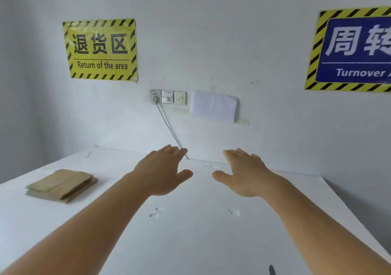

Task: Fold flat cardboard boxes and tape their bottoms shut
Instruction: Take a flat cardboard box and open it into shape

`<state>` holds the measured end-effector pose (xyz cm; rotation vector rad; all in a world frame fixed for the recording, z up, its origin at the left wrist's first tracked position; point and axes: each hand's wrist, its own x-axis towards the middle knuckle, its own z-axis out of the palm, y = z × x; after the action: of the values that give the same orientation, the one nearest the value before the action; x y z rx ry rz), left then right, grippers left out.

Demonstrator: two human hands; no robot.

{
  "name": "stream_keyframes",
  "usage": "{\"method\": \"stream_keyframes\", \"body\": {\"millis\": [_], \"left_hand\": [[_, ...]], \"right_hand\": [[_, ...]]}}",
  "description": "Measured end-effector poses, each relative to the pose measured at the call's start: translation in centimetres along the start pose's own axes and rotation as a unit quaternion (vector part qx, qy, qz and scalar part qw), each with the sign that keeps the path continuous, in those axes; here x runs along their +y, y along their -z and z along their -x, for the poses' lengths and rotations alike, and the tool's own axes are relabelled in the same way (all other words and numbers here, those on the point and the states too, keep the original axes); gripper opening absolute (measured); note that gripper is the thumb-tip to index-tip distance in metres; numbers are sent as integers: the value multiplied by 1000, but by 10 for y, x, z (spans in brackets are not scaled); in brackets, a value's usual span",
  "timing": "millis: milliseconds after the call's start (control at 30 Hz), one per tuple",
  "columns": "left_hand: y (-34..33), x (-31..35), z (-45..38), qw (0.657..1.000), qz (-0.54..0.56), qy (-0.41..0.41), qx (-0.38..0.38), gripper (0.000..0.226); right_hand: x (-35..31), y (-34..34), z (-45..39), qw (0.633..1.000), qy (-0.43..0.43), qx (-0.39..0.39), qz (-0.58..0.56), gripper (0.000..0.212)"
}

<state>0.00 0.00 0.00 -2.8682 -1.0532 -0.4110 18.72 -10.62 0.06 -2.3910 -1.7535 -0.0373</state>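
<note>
I hold my left hand (163,170) and right hand (243,172) spread empty over the white table (190,232), flat cardboard stack (62,185) near its left edge.

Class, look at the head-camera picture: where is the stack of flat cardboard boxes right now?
The stack of flat cardboard boxes lies on the white table at the picture's left side, beyond the left forearm and apart from the left hand, below the yellow wall sign.

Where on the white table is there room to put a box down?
The widest bare patch of the table lies between the two forearms, below the left hand and right hand. The right side looks bare too. The left side holds the stack of flat cardboard boxes.
</note>
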Motion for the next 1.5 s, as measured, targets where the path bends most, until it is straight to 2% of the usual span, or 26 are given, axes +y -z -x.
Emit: {"method": "stream_keyframes", "body": {"millis": [433,1033,1267,1500], "left_hand": [[-35,-129,80,995,1,98,-32,67],[-65,-363,179,987,25,140,-79,68],[-95,-435,174,981,40,169,-84,68],[-130,-515,127,978,53,182,-90,66]], "right_hand": [[-133,-80,-45,990,120,-66,-14,77],[-362,-191,-106,982,137,-123,-48,77],[-412,-232,-156,977,145,-148,-42,75],[-452,-277,-247,976,147,-155,-46,75]]}}
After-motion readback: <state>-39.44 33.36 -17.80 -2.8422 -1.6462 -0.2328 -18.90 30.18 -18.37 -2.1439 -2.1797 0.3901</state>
